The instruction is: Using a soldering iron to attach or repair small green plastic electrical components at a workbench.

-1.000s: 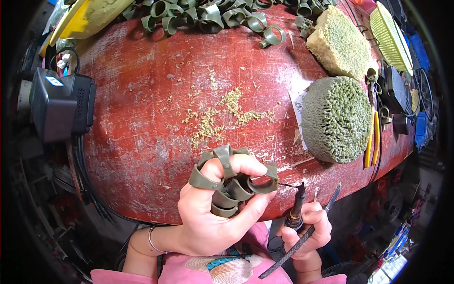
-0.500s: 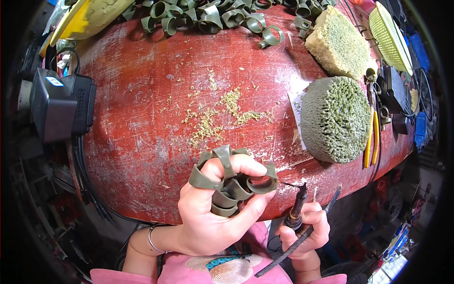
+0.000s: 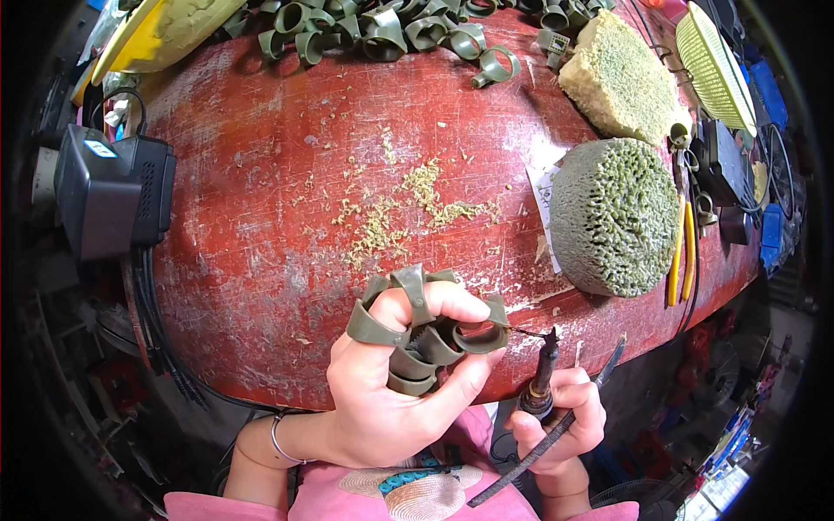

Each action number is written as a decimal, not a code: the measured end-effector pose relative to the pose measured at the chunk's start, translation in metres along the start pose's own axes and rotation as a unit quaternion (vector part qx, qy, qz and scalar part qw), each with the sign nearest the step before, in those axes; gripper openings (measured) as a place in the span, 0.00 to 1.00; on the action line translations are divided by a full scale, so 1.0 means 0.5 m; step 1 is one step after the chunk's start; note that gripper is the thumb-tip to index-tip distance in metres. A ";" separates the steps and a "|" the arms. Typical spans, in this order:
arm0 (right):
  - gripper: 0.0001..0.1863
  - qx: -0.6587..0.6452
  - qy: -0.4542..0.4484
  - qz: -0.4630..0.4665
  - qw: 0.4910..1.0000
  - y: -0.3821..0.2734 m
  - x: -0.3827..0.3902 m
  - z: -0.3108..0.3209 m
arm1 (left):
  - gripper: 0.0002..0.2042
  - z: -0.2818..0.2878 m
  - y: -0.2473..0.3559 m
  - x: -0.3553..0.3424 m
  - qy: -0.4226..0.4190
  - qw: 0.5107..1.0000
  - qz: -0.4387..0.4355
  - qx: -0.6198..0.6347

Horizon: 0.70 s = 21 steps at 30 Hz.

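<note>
My left hand (image 3: 387,417) is closed around several dark green wax rings, some worn over its fingers. Between its thumb and index finger it pinches one green wax ring (image 3: 483,339). My right hand (image 3: 569,417) grips a dark soldering-iron-like wax pen (image 3: 541,373), whose thin bent tip reaches the right edge of the pinched ring; whether they touch is too fine to tell. Also in the right hand, a thin carving tool (image 3: 521,464) with a dark wrapped handle lies slantwise, its flat blade pointing up and right.
Green shavings (image 3: 378,230) lie on the scratched red table (image 3: 252,286). Many more wax rings (image 3: 382,35) are heaped at the far edge. On the right stand two porous blocks (image 3: 612,217), yellow-handled pliers (image 3: 682,256) and a pale green basket (image 3: 714,69). A black device (image 3: 113,191) with cables is at left.
My right hand has shifted slightly left and up, bringing the wax pen's tip nearer the pinched ring. The left hand and its rings are nearly still.
</note>
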State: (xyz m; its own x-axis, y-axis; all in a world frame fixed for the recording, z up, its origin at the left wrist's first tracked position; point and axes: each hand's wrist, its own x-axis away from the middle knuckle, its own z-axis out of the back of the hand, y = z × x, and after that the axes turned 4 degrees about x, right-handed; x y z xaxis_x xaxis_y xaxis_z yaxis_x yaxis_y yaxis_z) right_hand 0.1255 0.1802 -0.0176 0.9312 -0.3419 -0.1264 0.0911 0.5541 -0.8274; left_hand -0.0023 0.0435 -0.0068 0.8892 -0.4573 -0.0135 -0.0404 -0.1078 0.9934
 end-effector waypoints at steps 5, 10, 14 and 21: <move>0.23 -0.011 0.000 -0.022 1.000 0.000 0.004 0.002 | 0.16 -0.004 0.003 0.000 0.025 0.999 -0.004 0.019; 0.23 -0.015 -0.003 -0.021 1.000 -0.001 0.004 0.002 | 0.20 0.000 0.006 0.000 -0.006 1.000 0.016 0.016; 0.23 -0.061 0.013 -0.043 0.997 0.007 0.016 0.000 | 0.20 0.000 0.007 -0.002 -0.002 1.000 0.019 0.025; 0.22 -0.088 0.071 -0.059 0.992 0.009 0.014 0.011 | 0.13 -0.005 0.007 0.001 0.053 0.999 -0.004 0.013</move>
State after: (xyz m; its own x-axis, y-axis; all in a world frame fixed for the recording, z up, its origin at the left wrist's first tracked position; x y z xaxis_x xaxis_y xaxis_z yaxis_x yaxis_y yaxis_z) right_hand 0.1342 0.1847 -0.0190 0.8578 -0.5064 -0.0882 0.1218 0.3669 -0.9222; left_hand -0.0007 0.0451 -0.0032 0.9328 -0.3603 -0.0073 -0.0438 -0.1337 0.9901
